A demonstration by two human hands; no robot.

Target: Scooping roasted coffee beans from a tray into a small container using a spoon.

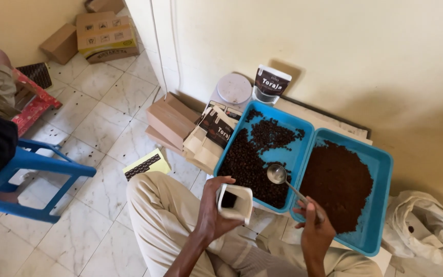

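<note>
The left hand (212, 213) is wrapped around a small white paper pouch (235, 201), holding it upright with its mouth open and its inside dark. The right hand (314, 225) pinches the handle of a metal spoon (279, 175), whose round bowl lies over the whole coffee beans (252, 159) in the left blue plastic tray (303, 134). Touching it on the right, a second blue tray (383, 179) holds a flat heap of fine brown ground coffee (337, 184). Behind the trays, a stack of flat white pouches with black labels (214, 133) leans beside brown cardboard boxes (170, 118); a round white scale (234, 88) and a standing labelled pouch (271, 84) sit against the cream wall. A crumpled white sack (421, 225) lies to the right on the marbled tile floor (98, 118).
</note>
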